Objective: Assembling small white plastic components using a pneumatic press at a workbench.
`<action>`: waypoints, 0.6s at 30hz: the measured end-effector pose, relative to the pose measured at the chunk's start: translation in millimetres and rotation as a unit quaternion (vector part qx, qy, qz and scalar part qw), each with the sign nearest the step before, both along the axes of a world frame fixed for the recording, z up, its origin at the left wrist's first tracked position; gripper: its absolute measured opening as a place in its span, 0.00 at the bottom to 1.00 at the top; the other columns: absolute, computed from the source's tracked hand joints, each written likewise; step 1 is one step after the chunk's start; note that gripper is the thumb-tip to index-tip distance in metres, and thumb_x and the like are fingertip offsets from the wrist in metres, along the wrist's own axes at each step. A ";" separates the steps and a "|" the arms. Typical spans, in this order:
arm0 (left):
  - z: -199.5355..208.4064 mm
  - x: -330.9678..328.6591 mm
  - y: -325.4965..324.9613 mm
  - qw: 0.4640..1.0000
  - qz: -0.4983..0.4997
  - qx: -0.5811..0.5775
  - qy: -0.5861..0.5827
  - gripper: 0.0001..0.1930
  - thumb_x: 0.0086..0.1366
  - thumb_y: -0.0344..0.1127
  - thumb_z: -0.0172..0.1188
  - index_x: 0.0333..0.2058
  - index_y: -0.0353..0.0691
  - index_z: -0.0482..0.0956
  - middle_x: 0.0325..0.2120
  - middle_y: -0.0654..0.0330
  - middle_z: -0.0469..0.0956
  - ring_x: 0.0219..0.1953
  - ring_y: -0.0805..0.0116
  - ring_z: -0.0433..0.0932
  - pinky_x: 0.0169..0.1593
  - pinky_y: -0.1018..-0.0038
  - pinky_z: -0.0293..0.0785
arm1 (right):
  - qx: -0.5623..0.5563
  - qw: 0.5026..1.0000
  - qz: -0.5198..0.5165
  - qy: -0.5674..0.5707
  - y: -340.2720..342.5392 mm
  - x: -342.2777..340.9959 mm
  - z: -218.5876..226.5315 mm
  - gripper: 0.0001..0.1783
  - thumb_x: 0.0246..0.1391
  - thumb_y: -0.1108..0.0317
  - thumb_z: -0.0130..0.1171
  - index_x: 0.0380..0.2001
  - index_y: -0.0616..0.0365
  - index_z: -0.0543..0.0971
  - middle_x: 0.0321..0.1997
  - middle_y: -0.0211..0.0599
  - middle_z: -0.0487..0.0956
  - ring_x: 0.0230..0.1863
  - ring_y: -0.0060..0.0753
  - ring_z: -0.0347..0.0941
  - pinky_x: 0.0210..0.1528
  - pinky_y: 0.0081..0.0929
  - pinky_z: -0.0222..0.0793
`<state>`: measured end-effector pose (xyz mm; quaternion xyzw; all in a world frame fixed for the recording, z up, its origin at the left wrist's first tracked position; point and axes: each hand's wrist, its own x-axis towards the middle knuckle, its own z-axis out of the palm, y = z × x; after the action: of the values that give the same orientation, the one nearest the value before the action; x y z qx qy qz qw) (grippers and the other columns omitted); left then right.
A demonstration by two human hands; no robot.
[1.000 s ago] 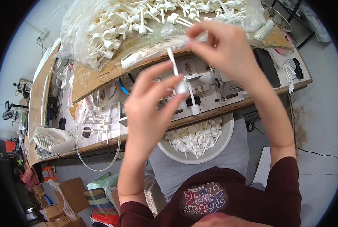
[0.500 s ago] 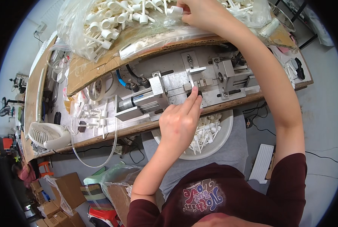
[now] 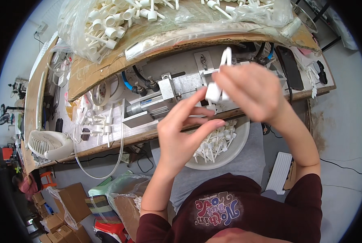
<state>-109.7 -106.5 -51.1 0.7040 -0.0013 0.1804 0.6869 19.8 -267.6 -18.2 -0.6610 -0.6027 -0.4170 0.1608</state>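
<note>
My right hand, slightly blurred, pinches a pair of white plastic stemmed caps above the metal clamping fixture. Their thin stems point up and away from me, and their wide cap ends face me. Just left of them is my left hand, fingers and thumb spread, index fingertip close to the nearer cap; whether they touch I cannot tell. The middle of the fixture is hidden behind both hands. Below them sits a round white basin of small white stemmed pieces, partly covered by my left hand.
Across the back, a cardboard sheet carries clear bags of loose white stemmed caps. White branched plastic pieces and a small white fan are at the left. A dark phone lies at the right end of the bench.
My right hand has come from the bag pile down to the fixture, bringing the stemmed caps. My left hand has drawn back from the fixture's middle and spread its fingers.
</note>
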 end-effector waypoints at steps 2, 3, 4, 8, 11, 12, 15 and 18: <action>4.5 -0.2 4.2 0.999 -0.013 0.007 -0.030 0.21 0.54 0.15 0.69 0.49 0.28 0.82 0.47 0.50 0.79 0.41 0.66 0.83 0.42 0.74 0.85 | -0.030 0.999 0.009 0.012 -5.2 -14.5 -16.7 0.21 0.39 0.67 0.61 0.39 0.67 0.81 0.41 0.42 0.80 0.33 0.32 0.78 0.34 0.27 0.76; 2.2 -0.3 9.0 0.994 -0.019 0.092 -0.057 0.21 0.54 0.15 0.69 0.48 0.29 0.82 0.46 0.52 0.79 0.41 0.68 0.83 0.42 0.75 0.85 | -0.024 0.999 0.003 0.021 -6.5 -17.5 -18.7 0.21 0.40 0.67 0.61 0.40 0.67 0.81 0.42 0.43 0.80 0.34 0.33 0.78 0.34 0.28 0.77; -0.4 -1.0 8.2 0.989 -0.003 0.129 -0.067 0.20 0.54 0.17 0.70 0.48 0.30 0.82 0.45 0.53 0.80 0.39 0.69 0.83 0.40 0.75 0.85 | -0.018 0.999 -0.003 0.030 -7.8 -19.5 -19.9 0.21 0.41 0.67 0.61 0.40 0.67 0.81 0.43 0.44 0.80 0.34 0.33 0.79 0.34 0.28 0.77; -10.5 -7.3 2.4 0.958 0.033 0.277 -0.068 0.18 0.54 0.20 0.71 0.45 0.32 0.83 0.41 0.56 0.80 0.36 0.70 0.82 0.38 0.75 0.84 | 0.022 0.985 -0.019 0.168 -18.8 -18.0 -23.6 0.22 0.42 0.79 0.61 0.45 0.69 0.82 0.48 0.48 0.82 0.41 0.43 0.82 0.41 0.32 0.80; -20.8 -1.9 -1.5 0.900 0.051 0.425 -0.086 0.16 0.52 0.24 0.72 0.42 0.33 0.84 0.43 0.56 0.82 0.34 0.67 0.82 0.35 0.73 0.81 | 0.056 0.968 -0.022 0.242 -22.6 -16.8 -29.4 0.25 0.43 0.83 0.63 0.50 0.68 0.80 0.53 0.50 0.80 0.48 0.46 0.81 0.49 0.33 0.79; -22.2 -0.5 -2.4 0.878 0.055 0.466 -0.094 0.16 0.52 0.25 0.72 0.42 0.34 0.85 0.44 0.56 0.83 0.33 0.67 0.82 0.35 0.73 0.80 | 0.061 0.962 -0.023 0.266 -20.6 -22.7 -25.1 0.26 0.44 0.82 0.65 0.51 0.68 0.80 0.54 0.51 0.80 0.48 0.45 0.81 0.50 0.34 0.78; -23.6 6.4 -4.2 0.845 0.070 0.520 -0.102 0.14 0.52 0.29 0.72 0.40 0.39 0.86 0.46 0.60 0.84 0.28 0.66 0.80 0.31 0.74 0.76 | 0.079 0.946 -0.015 0.315 -22.5 -31.9 -15.7 0.26 0.44 0.78 0.69 0.50 0.67 0.79 0.55 0.50 0.79 0.50 0.45 0.80 0.52 0.34 0.77; -16.2 11.3 -2.0 0.836 0.064 0.536 -0.097 0.13 0.52 0.31 0.72 0.39 0.39 0.86 0.45 0.62 0.85 0.24 0.66 0.79 0.29 0.74 0.75 | 0.092 0.938 -0.018 0.334 -27.3 -33.1 -21.4 0.24 0.45 0.77 0.71 0.48 0.67 0.79 0.57 0.50 0.78 0.51 0.45 0.79 0.51 0.33 0.77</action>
<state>-98.4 -108.5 -67.3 0.9395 -0.1196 0.2625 0.1849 -13.3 -294.9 -39.6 -0.7554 -0.4613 -0.2285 0.4055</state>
